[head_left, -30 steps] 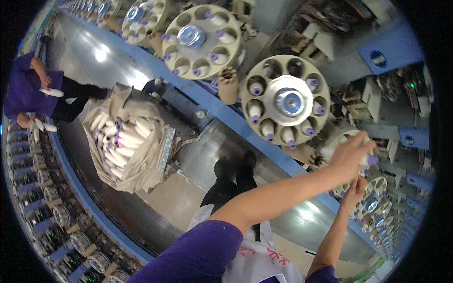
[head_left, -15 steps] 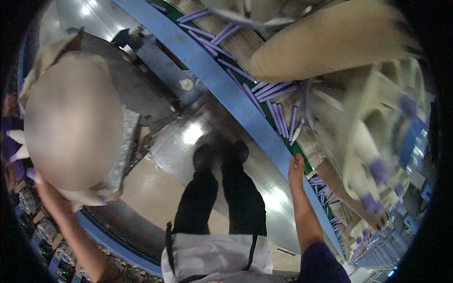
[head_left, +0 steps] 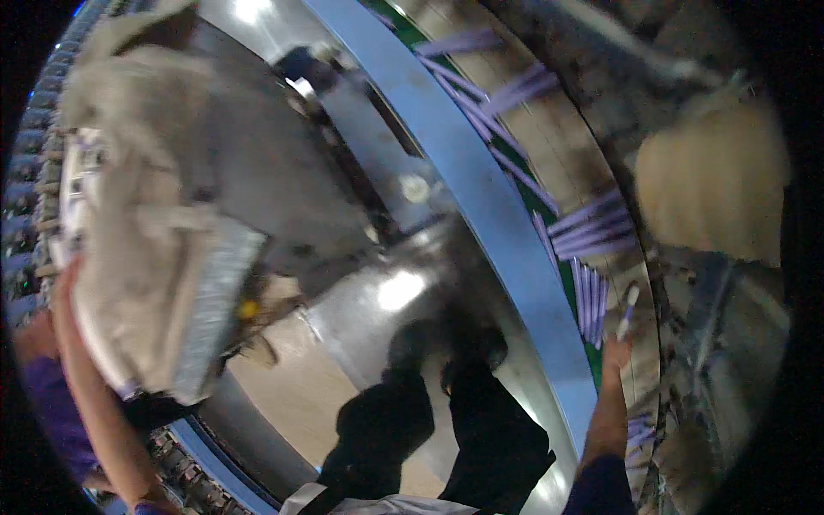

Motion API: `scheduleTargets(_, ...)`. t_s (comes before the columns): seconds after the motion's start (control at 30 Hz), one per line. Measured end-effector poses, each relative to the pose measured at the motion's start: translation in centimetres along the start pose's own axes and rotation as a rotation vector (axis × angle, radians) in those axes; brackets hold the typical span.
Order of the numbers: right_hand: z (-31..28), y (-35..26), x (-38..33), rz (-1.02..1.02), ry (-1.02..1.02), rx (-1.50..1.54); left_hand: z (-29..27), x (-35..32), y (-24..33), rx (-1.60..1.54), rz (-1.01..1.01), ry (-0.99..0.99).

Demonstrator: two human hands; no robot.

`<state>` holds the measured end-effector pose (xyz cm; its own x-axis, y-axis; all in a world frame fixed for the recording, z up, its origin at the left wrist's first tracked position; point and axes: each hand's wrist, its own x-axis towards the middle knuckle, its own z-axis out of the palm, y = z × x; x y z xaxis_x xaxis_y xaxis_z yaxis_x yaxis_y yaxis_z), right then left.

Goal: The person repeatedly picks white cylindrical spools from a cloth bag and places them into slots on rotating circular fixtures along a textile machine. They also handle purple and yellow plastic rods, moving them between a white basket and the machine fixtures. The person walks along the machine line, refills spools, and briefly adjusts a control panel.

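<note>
The picture is blurred by motion. My right hand [head_left: 614, 350] reaches over the blue rail [head_left: 481, 189] and grips a slim purple-and-white tube [head_left: 629, 307] by its lower end. Just beyond it, several purple tubes [head_left: 592, 236] lie in the green-lined trough. My left forearm rises along the left edge, and my left hand [head_left: 67, 276] is at the rim of the cloth-lined cart [head_left: 215, 300]. Its fingers are too smeared to read. A cream sack [head_left: 146, 249] fills the cart.
A large cream yarn package [head_left: 712, 184] hangs at the upper right. My dark-trousered legs [head_left: 446, 421] stand on a shiny metal floor [head_left: 395, 292]. Rows of spindles [head_left: 26, 223] line the left rim. A purple garment [head_left: 47, 412] shows behind my left arm.
The view has swung down from the round bobbin holders to the floor and trough. My right hand has come down to the trough with a tube in it. My left arm has reached the cart.
</note>
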<state>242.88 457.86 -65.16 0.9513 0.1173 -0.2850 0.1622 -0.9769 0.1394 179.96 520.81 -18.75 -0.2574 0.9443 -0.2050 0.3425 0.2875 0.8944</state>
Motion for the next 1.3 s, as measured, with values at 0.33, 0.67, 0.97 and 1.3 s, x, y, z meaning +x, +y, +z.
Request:
scheduleTargets(0.33,-36.9,-11.4,-31.2,0.388,-2.014,1.577,5.6,-21.5,7.9,0.280,0.450,-0.703)
scheduleTargets(0.67,-63.5,-14.7,-43.8,0.083,-1.238,1.648,5.3,-40.9,21.5,0.181,1.245,-1.067)
scheduleTargets(0.97,-74.6,-17.8,-44.1,-1.040,-0.618,0.914,5.8,-34.0,34.7,-0.464,0.025,-0.941)
scheduleTargets(1.3,-74.2,-2.9,-31.3,0.000,-0.760,2.185,15.2,-35.0,33.5,-0.751,-0.251,-0.891)
